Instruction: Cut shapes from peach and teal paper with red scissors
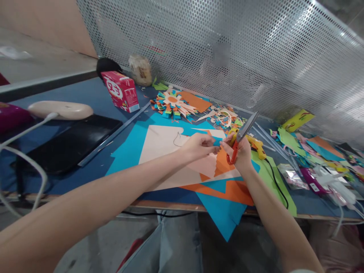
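Observation:
Between the fingertips of both hands is a small blue paper piece. My left hand pinches its left end, fingers closed. My right hand is closed around orange-handled scissors, whose blades point up and away, while its fingertips touch the paper's right end. Underneath lie pale pink paper sheets, orange paper and blue paper, which hangs over the table edge. A yellow glue gun with a black cord rests just beyond my right hand.
A paper flower decoration and paper scraps lie at the back, by a perforated metal panel. To the left are a pink box, a black phone-like slab and a cream device with a white cable. Green paper lies right.

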{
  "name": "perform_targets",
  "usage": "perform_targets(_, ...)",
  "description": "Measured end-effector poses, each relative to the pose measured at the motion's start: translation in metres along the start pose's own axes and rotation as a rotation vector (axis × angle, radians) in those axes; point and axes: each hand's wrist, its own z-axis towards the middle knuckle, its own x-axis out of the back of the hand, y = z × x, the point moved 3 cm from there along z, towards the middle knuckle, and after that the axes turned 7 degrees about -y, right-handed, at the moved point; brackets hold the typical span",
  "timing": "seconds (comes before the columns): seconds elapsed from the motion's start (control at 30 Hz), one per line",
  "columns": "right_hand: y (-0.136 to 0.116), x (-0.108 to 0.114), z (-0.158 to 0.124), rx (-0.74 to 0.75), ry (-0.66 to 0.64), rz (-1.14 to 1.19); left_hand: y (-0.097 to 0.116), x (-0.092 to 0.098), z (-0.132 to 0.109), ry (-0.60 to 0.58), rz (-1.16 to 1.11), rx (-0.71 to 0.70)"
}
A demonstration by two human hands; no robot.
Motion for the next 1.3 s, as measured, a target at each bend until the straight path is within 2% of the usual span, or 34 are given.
perform_targets(0.27,-0.007,-0.002,0.0,0.001,-0.076,0.004,0.005,0.0,-0.002,0.017,0.196,-0.081)
perform_targets(0.5,-0.004,-0.002,-0.001,-0.034,-0.124,0.034,0.017,0.002,-0.007,-0.029,0.292,-0.104)
perform_targets(0.73,-0.005,-0.003,-0.002,-0.031,-0.08,0.075,0.021,0.003,-0.007,0.038,0.519,-0.204)
perform_targets(0.9,-0.011,0.006,-0.001,-0.008,-0.007,0.095,0.021,0.005,-0.008,0.039,0.663,-0.345)
perform_targets(1.1,-0.012,-0.002,0.0,-0.006,-0.074,0.093,0.026,0.012,-0.014,0.084,0.922,-0.633)
perform_targets(1.2,-0.012,-0.003,0.001,-0.013,-0.081,0.09,0.026,0.015,-0.015,0.086,0.934,-0.651)
perform_targets(1.3,-0.01,-0.003,0.0,-0.031,-0.092,0.08,0.026,0.017,-0.015,0.147,0.909,-0.634)
